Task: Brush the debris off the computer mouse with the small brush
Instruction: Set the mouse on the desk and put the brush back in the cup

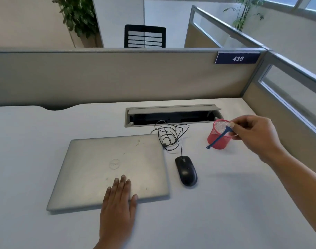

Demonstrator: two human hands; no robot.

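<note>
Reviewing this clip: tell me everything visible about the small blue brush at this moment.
The small blue brush is a thin, plastic-looking stick, held in the air by the right hand, whose fingertips pinch its upper end. It slants down and to the left in front of the red mesh cup, its lower end splayed into small prongs just past the cup's base. It looks clear of the desk. It is apart from the black mouse. Bristle detail is too small to tell.

Brush [218,137] bristle end hidden in right-hand fingers [233,125]; forearms cut off

"439" on blue partition sign [237,58]
</note>
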